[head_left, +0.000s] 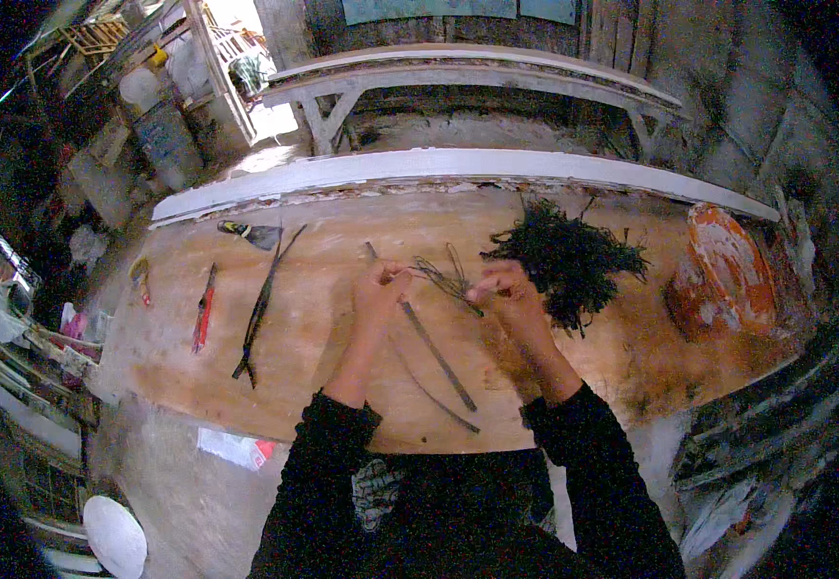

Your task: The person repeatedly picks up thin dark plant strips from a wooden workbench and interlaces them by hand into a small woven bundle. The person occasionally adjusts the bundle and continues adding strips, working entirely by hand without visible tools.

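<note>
My left hand [384, 287], fingers pinched, holds one end of a small looped bundle of thin dark wire-like strands [445, 277]. My right hand [508, 289] has its fingers closed on the other end of this bundle. A long flat dark strip [439, 360] runs under my left hand toward the near edge of the wooden tabletop [323, 280]. Beside it lies a thinner, curved strip [429, 391]. Just beyond my right hand sits a tangled heap of dark, short twisted strands [566, 253].
On the left lie red-handled pliers [204, 314], a long bundle of dark strips [265, 314], a scraper [250, 234] and a small slim tool [141, 282]. An orange basin smeared white [728, 256] is at the right end. A white beam [448, 166] borders the far edge; a bench [477, 75] stands beyond.
</note>
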The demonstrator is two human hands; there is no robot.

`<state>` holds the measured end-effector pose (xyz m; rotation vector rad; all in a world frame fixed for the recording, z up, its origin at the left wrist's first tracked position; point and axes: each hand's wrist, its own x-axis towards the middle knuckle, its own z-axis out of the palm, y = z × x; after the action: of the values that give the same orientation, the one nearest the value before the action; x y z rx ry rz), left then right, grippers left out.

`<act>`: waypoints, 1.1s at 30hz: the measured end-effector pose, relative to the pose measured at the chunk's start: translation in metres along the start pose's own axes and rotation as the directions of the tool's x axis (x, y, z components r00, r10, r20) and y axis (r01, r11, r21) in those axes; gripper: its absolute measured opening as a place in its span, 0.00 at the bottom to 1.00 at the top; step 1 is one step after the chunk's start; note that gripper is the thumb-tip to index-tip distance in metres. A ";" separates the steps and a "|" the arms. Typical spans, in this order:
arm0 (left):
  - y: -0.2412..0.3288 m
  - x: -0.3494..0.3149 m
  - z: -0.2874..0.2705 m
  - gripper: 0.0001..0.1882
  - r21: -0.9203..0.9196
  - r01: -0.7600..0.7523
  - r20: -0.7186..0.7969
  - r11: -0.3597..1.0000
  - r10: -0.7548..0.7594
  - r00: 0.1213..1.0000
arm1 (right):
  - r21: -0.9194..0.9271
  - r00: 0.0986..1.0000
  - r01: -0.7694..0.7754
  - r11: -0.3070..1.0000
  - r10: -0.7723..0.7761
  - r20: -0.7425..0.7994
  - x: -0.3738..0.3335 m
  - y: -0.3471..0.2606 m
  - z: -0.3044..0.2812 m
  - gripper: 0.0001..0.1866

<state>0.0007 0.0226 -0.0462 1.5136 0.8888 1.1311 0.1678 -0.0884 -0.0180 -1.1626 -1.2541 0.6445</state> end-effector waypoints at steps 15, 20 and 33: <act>0.031 -0.010 0.009 0.03 0.244 -0.171 0.084 0.954 0.155 0.984 | 0.207 0.956 -0.150 0.967 0.089 0.278 -0.004 -0.001 0.012 0.04; 0.014 -0.011 0.011 0.05 0.177 -0.280 0.437 0.943 0.180 0.881 | -0.106 0.997 -0.072 0.992 0.070 -0.027 0.003 0.006 0.015 0.03; 0.024 -0.015 0.008 0.06 0.279 -0.240 0.262 0.930 0.167 0.951 | -0.146 0.924 -0.016 0.989 -0.041 -0.381 0.013 0.045 0.003 0.07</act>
<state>0.0040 0.0013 -0.0268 1.9914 0.7818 0.9624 0.1776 -0.0604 -0.0544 -1.3274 -0.9832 0.2955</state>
